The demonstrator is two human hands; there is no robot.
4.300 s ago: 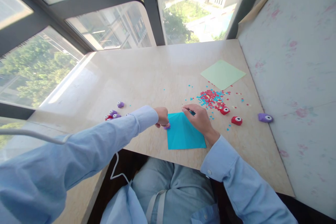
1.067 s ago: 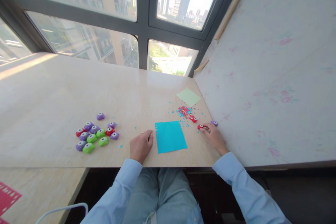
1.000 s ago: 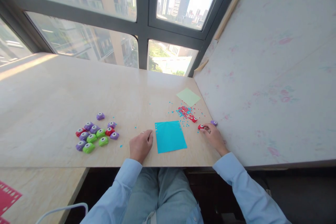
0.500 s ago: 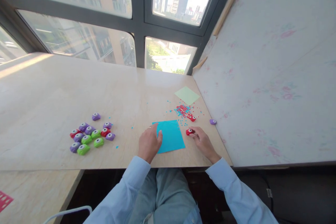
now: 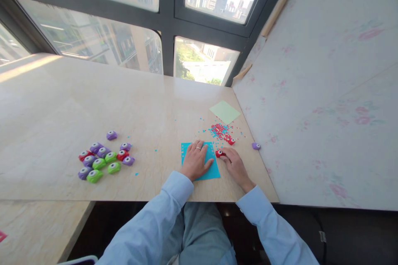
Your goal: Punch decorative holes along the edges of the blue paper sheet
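My left hand [image 5: 195, 160] lies with its fingers stretched out on a blue sheet of paper [image 5: 212, 172], covering much of its middle. Small punched holes run along the sheet's left edge and upper left. Just off the right edge of the sheet, my right hand [image 5: 235, 168] grips a red craft paper punch [image 5: 219, 153] between thumb and fingers. Whether the punch touches the paper is hard to tell. A second red punch [image 5: 231, 141] lies a little beyond, beside a heap of red and blue paper bits [image 5: 219, 131].
Several purple, green and red punches [image 5: 99, 163] stand grouped at the left of the table. A pale green sheet [image 5: 225, 112] lies behind the paper bits. Near the table's right edge sits a purple punch [image 5: 256, 146]. The papered wall [image 5: 326, 91] bounds the right side.
My left hand has moved right and flattened onto the blue sheet, uncovering its holed left edge. My right hand has brought the red punch slightly left, nearer the sheet. The view has shifted slightly.
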